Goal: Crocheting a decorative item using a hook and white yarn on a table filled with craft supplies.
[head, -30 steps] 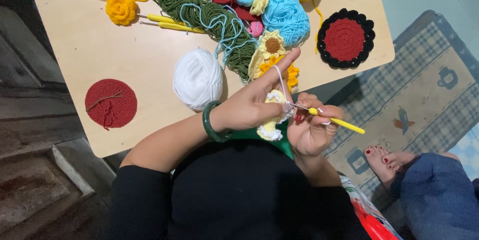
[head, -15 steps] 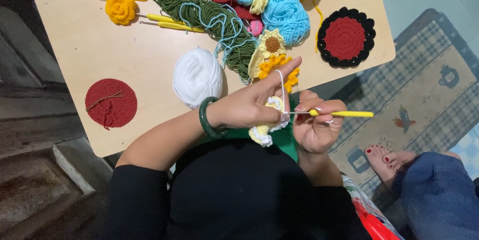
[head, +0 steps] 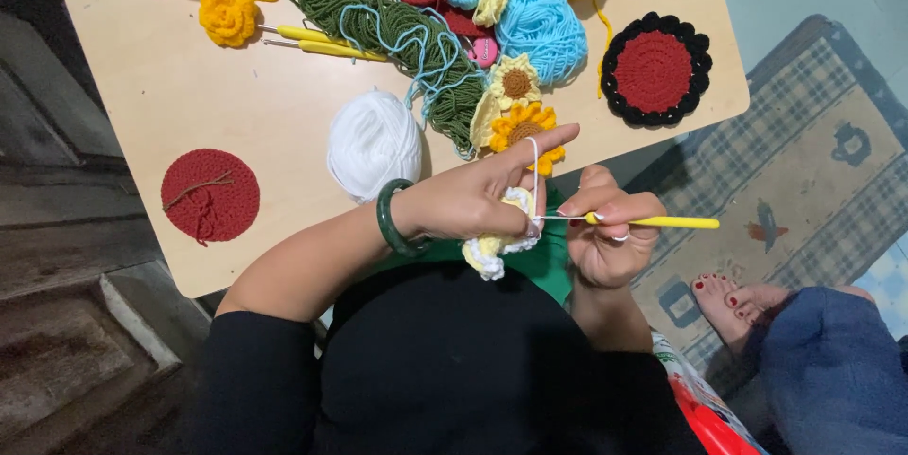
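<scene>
A home: low wooden table strewn with yarn, patterned rug on tiled floor, bare foot.

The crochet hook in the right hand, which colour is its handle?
Yellow. The crochet hook in the right hand shows best in the head view.

We find no signs or screens in view. One item may qualify as a package: a glossy red and white wrapper at the lower right edge of the frame, lying just beside the seated person's dark clothing and close to a bare foot on the rug. Its top is white with small coloured markings, its lower part bright red. We cannot tell its full shape, since clothing and the frame edge cut it off.
</scene>
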